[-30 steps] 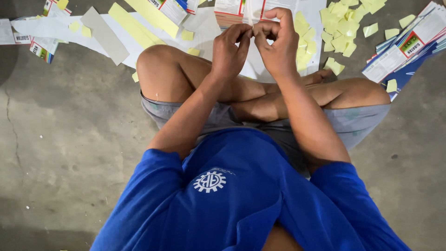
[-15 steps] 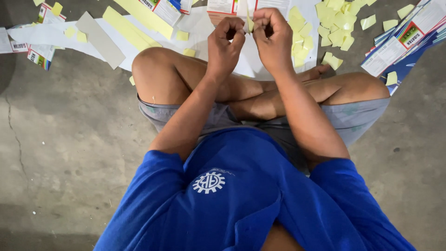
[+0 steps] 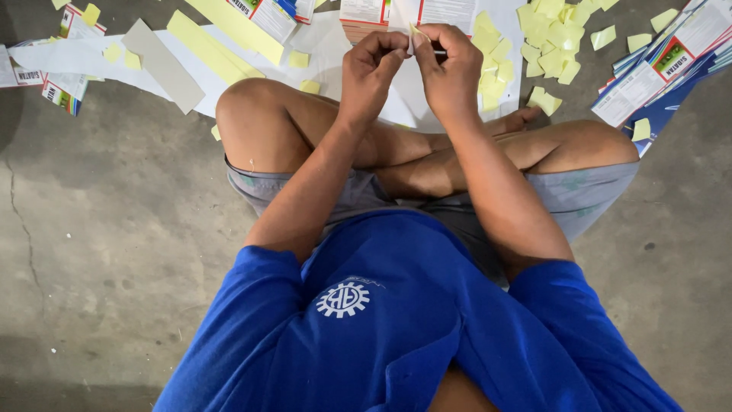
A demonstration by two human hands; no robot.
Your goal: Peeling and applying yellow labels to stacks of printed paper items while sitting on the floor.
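Observation:
I sit cross-legged on a concrete floor, both hands raised over my knees. My left hand (image 3: 371,70) and my right hand (image 3: 451,70) meet fingertip to fingertip and pinch a small pale yellow paper slip (image 3: 415,34) between them. The slip is mostly hidden by my fingers. Right beyond my hands lies a stack of printed white labels (image 3: 396,11) on a white sheet (image 3: 335,53).
A heap of yellow paper scraps (image 3: 545,46) lies at the upper right, beside more printed labels (image 3: 659,65). Long yellow strips (image 3: 217,38) and a grey card strip (image 3: 162,65) lie at the upper left. Bare concrete floor (image 3: 99,229) spreads to the left.
My hands have stayed together on the slip, with small finger shifts. The view has moved slightly, so the hands sit a little higher in the picture.

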